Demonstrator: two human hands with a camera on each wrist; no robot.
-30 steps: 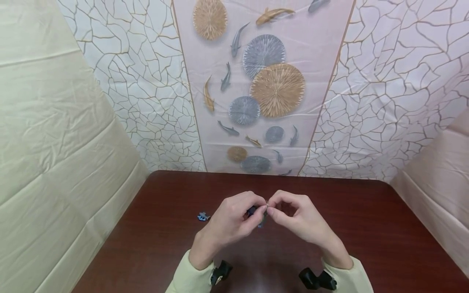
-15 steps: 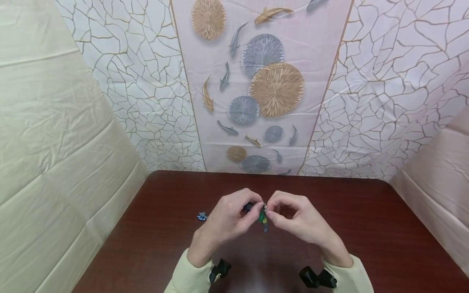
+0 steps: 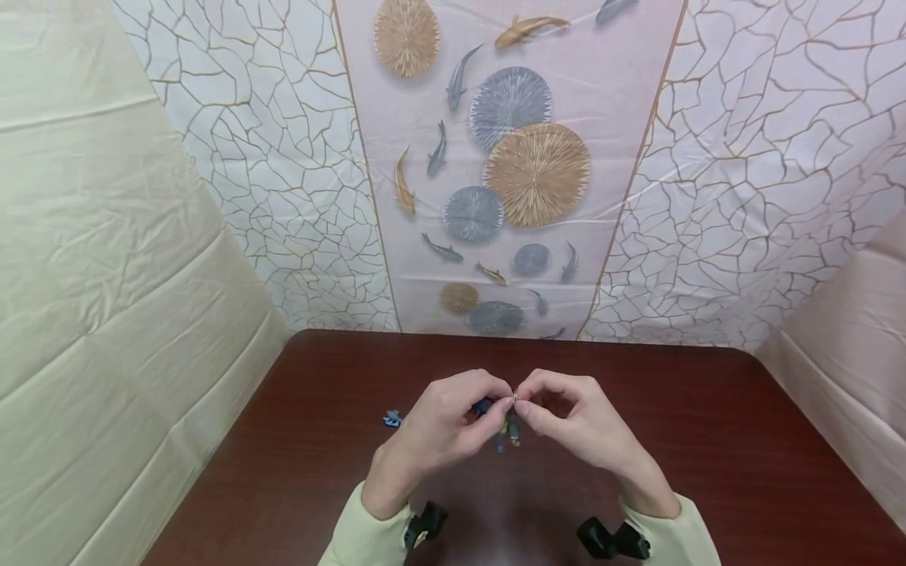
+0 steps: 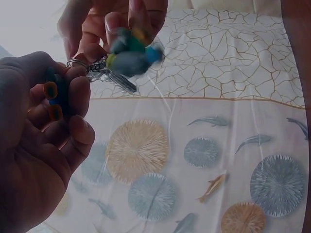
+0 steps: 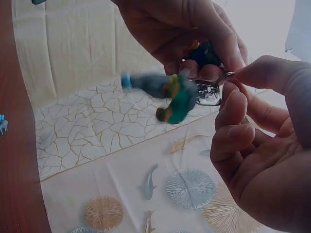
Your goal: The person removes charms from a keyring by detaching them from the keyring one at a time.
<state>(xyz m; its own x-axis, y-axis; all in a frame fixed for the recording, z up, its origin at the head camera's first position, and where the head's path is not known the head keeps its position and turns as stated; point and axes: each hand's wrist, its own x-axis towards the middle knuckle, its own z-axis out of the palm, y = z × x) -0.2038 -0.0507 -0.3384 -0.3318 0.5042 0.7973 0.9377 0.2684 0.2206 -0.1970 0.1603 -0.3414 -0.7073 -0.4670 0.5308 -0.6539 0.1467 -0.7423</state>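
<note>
My left hand (image 3: 453, 413) curls round a small dark blue figurine with orange parts (image 4: 57, 99), its thumb and forefinger at a metal key ring (image 4: 76, 63). Opposite it, my right hand (image 3: 573, 413) pinches the same ring between thumb and forefinger. Short chains and a flat metal piece (image 4: 120, 81) hang off the ring. A green figurine (image 5: 181, 104) and a grey one with a blue end (image 5: 149, 85) dangle there too, blurred. In the head view fingers hide most of the ring.
A small light-blue piece (image 3: 392, 418) lies on the dark red wooden table (image 3: 340, 487), left of my left hand. Patterned cloth (image 3: 495, 236) stands behind the table, and cream cloth (image 3: 92, 314) walls the left side. Black wrist cameras (image 3: 614, 539) sit at both sleeves.
Half a second ago the hands stood slightly farther apart, with green showing below the ring. They meet again at the ring now, and the dangling figurines have swung.
</note>
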